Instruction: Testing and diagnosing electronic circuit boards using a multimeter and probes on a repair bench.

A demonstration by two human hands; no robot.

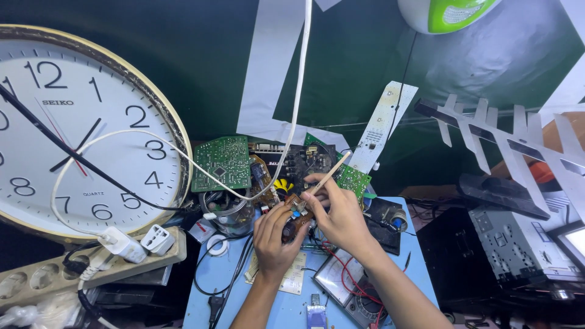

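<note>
My left hand (pixel 273 239) grips a small brown circuit board (pixel 297 220) over the blue table (pixel 234 285). My right hand (pixel 339 214) holds a thin pale stick-like tool (pixel 329 174), its tip touching the top of that small board. Behind the hands stand a green circuit board (pixel 223 162), a dark board with components (pixel 297 161) and another green board (pixel 352 179). A white cable (pixel 297 97) hangs down from above and curves toward the boards.
A big round wall clock (pixel 73 131) leans at the left above a power strip (pixel 91 262) with white plugs. A multimeter (pixel 346 285) with red leads lies under my right forearm. A glass jar (pixel 225 213), an antenna (pixel 506 137) and black boxes (pixel 499 244) crowd around.
</note>
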